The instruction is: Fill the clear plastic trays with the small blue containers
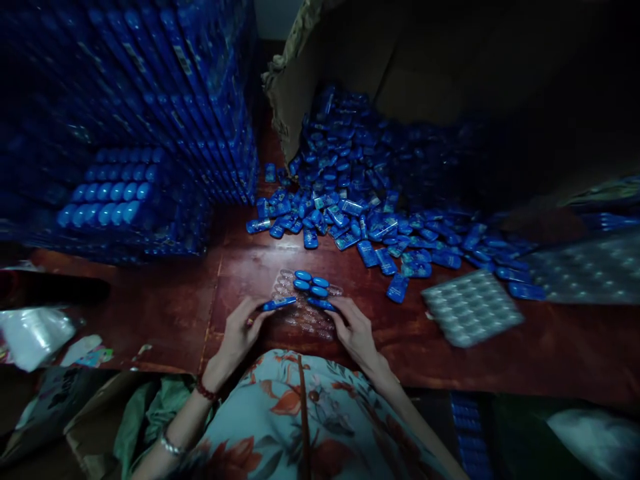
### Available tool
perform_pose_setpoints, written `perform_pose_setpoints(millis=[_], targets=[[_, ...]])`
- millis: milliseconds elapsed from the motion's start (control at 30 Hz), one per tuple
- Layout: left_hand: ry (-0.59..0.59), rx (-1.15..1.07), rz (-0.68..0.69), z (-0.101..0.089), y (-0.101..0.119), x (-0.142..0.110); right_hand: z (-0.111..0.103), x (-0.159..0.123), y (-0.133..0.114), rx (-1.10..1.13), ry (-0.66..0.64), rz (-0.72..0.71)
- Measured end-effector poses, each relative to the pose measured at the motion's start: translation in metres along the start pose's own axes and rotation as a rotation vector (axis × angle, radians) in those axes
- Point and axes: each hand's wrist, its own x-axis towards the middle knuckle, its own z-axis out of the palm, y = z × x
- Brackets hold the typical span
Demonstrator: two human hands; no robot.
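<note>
A clear plastic tray [305,317] with rows of pockets lies on the dark red table [250,267] just in front of me. Several small blue packets [311,283] sit in its far pockets. My left hand [240,330] pinches one blue packet [280,304] at the tray's left edge. My right hand [356,328] rests on the tray's right side, fingers curled on another blue packet [320,304].
A big heap of loose blue packets [350,200] spills from a cardboard box [285,87] behind the tray. Filled trays are stacked high at the left [120,193]. Empty clear trays [470,307] lie at the right. A white bag [35,333] sits at the left edge.
</note>
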Motion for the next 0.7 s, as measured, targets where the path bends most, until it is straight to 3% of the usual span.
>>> perform_pose_setpoints(millis=[100,233,367,500,600,700], targets=[[-0.083,0.113,0.163,0.010,0.003,0.006,-0.005,0.005,-0.001,-0.263,-0.096,-0.197],[-0.258,0.299,0.302,0.017,0.007,0.021,-0.015,0.019,-0.022,-0.610,-0.253,-0.308],[-0.427,0.470,0.391,0.022,0.020,0.033,-0.010,0.036,-0.047,-0.770,-0.399,-0.358],[-0.572,0.610,0.418,0.024,0.031,0.045,0.001,0.049,-0.055,-0.821,-0.489,-0.435],[-0.615,0.644,0.442,0.021,0.033,0.050,0.004,0.049,-0.049,-0.822,-0.453,-0.474],[-0.596,0.660,0.442,0.020,0.032,0.048,0.002,0.039,-0.038,-0.758,-0.267,-0.509]])
